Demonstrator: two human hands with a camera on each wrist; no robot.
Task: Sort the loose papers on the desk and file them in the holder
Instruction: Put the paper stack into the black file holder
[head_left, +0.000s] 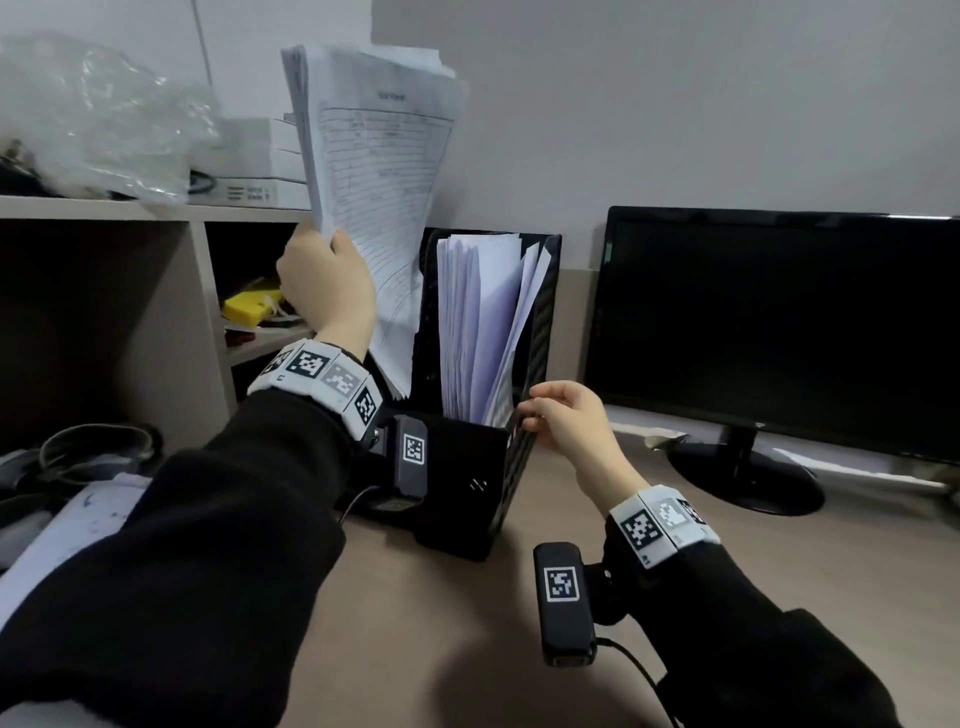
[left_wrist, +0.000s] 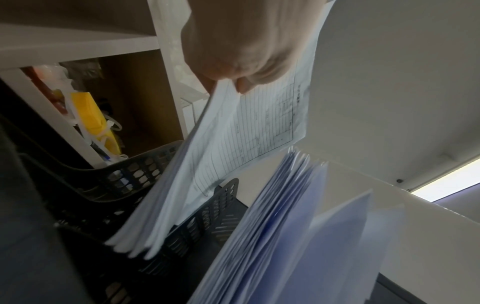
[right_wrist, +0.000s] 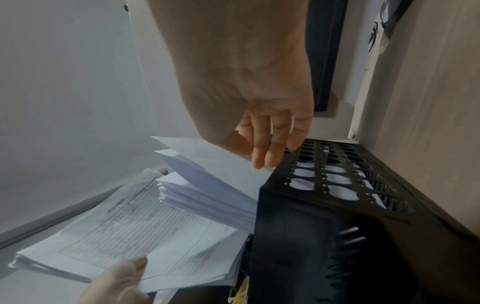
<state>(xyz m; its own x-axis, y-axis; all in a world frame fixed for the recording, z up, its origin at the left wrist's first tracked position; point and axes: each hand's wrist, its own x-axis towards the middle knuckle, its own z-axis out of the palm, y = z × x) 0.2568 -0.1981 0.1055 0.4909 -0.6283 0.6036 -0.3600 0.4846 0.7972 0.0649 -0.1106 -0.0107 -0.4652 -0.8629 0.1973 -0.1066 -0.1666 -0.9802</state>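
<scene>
My left hand (head_left: 327, 280) grips a thick stack of printed forms (head_left: 379, 171) by its left edge and holds it nearly upright. The stack's lower end (left_wrist: 135, 242) dips into the left slot of the black mesh file holder (head_left: 462, 483). White sheets (head_left: 478, 322) stand fanned in the holder's right slot. My right hand (head_left: 540, 410) reaches the top edge of the holder's right wall. Its fingers (right_wrist: 259, 156) are fairly straight and touch the outermost filed sheet (right_wrist: 207, 185) and the mesh wall (right_wrist: 337, 185). The left thumb (right_wrist: 130, 267) presses on the top form (right_wrist: 135, 230).
A dark monitor (head_left: 779, 322) stands right of the holder. A shelf unit (head_left: 104, 213) is on the left, with a yellow object (head_left: 249, 306) in one cubby and clear plastic wrap (head_left: 93, 114) and white boxes (head_left: 244, 156) on top. More paper (head_left: 78, 519) and cables (head_left: 98, 447) lie at the lower left.
</scene>
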